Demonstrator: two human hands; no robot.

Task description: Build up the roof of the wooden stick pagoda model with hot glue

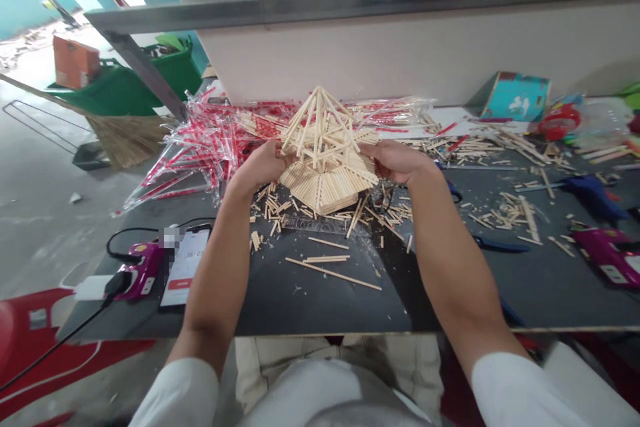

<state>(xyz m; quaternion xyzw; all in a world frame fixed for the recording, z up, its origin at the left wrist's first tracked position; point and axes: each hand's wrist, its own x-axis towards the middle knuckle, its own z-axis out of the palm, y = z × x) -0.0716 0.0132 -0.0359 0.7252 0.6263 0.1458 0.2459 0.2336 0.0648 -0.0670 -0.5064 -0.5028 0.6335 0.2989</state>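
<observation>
A pagoda-like model made of thin wooden sticks [325, 183] is held up over the dark table. Its top is an open, pointed frame of sticks; below spreads a wide, many-sided roof of sticks laid side by side. My left hand [267, 163] grips its left edge, and my right hand [397, 159] grips the right edge. Fingertips of both hands are partly hidden behind the model. Under it lie many short stick pieces [280, 207] and a clear plastic ruler [325, 225]. Nearer to me, several loose sticks [333, 273] rest on the tabletop.
Red-and-clear plastic wrappers [200, 140] are heaped at the back left. A phone [185, 267] and a purple power strip [143, 270] lie at left. On the right are a blue glue gun [593, 197], another purple power strip [607, 257] and a turquoise box [517, 99].
</observation>
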